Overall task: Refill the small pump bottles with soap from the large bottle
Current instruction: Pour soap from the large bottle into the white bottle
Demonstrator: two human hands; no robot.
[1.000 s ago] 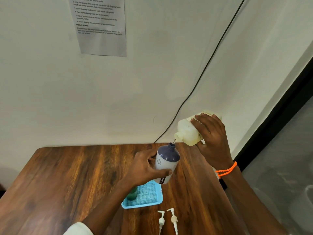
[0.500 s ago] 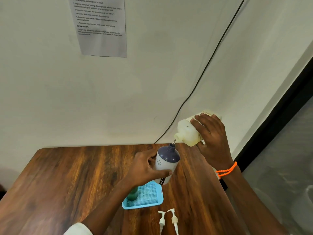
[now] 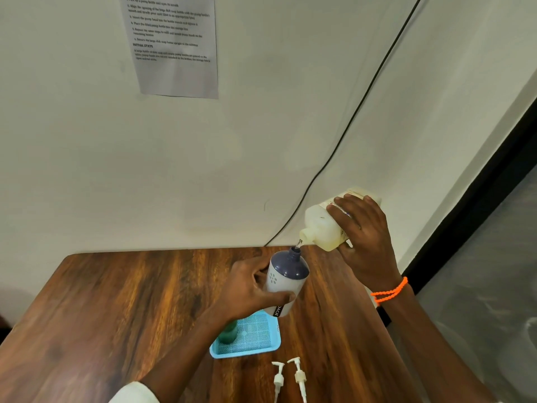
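My left hand (image 3: 250, 292) grips a small white pump bottle (image 3: 286, 279) with a dark blue shoulder, held up above the table with its neck open. My right hand (image 3: 363, 242) holds the large pale yellow soap bottle (image 3: 322, 226) tipped down to the left. Its spout sits just above the small bottle's mouth, and a thin stream of soap runs between them. A small green bottle (image 3: 228, 331) stands in the light blue tray (image 3: 261, 343), partly hidden behind my left forearm. Two white pump heads (image 3: 289, 379) lie on the table near the front edge.
The brown wooden table (image 3: 116, 309) meets a pale wall at the back. A black cable (image 3: 348, 123) runs down the wall to the table's back edge. A printed sheet (image 3: 174, 45) is stuck on the wall. A dark door frame (image 3: 479, 187) stands to the right.
Both hands and bottles hold nearly the same pose. The view has shifted slightly; the pouring goes on.
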